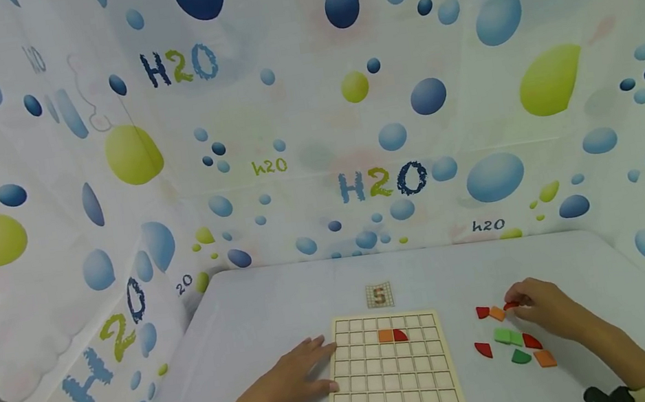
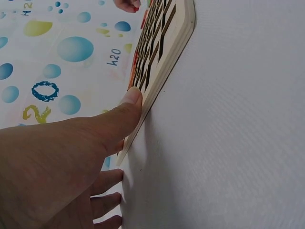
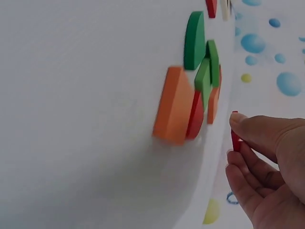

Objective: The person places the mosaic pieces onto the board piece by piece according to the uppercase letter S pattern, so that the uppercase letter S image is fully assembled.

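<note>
A wooden grid board [image 1: 392,385] lies on the table, with an orange square tile [image 1: 386,336] and a red quarter-circle tile [image 1: 400,335] side by side in its upper cells. Against the board's left edge rests my left hand [image 1: 298,375], its fingers spread and fairly straight; in the left wrist view the thumb touches the rim. My right hand [image 1: 542,308] pinches a red tile [image 3: 235,138] between thumb and fingers, right of the board. Near it lie loose tiles: a dark green quarter-circle [image 1: 521,356], light green squares [image 1: 508,336], an orange square [image 1: 545,358] and several red pieces.
Behind the board lies a small gridded card [image 1: 379,295] marked with a brown 5- or S-like figure. A white cloth [image 1: 286,290] covers the table. A curtain printed with bubbles and H2O lettering hangs behind and at the sides. A black object [image 1: 607,397] is at the right wrist.
</note>
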`<state>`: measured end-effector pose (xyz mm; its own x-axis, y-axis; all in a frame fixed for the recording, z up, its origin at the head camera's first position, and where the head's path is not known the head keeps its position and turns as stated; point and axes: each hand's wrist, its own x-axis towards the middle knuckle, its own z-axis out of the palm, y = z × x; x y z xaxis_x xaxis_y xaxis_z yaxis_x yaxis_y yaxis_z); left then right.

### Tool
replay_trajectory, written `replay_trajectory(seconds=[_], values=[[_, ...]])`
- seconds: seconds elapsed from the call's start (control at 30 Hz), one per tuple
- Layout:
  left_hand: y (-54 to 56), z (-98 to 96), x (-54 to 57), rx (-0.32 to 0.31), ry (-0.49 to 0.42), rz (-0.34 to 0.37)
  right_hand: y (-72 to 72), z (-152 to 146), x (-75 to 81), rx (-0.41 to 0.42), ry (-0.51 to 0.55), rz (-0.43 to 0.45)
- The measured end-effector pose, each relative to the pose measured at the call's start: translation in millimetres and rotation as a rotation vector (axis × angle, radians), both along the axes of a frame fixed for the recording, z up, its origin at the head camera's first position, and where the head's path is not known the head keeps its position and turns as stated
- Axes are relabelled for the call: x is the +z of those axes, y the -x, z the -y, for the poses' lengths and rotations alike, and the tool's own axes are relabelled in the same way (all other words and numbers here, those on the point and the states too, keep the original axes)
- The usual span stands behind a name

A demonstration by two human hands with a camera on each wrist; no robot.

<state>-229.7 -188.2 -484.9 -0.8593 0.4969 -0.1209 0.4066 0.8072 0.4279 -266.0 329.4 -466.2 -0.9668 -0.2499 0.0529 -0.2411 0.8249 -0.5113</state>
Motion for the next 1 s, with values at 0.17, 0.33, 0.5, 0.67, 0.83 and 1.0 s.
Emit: replay_trajectory(seconds=[0.17,0.33,0.5,0.67,0.83,1.0], values=[[-0.8,-0.2,1.2,0.003,-0.007,0.009,4.3,22,4.4,-0.009,0.017,0.008],[-0.3,-1.1,1.6,0.016,-0.006,0.024,8.7,48,7.1,0.010,0.042,0.015],[-0.2,-1.8,0.8,0.029,0.005,0.033,13.6,75,7.5,0.061,0.065,0.012],[-0.5,-1.7,1.1,0.035,0.005,0.033,17.9,108,6.6,0.098,0.025,-0.012],[-0.8,-2.1,2.6,0.035,-0.010,0.042,19.8,140,6.9,0.114,0.030,0.025],[-1.0,-1.4,2.7,0.026,-0.012,0.039,21.1,164,9.2,0.227,0.066,0.014]])
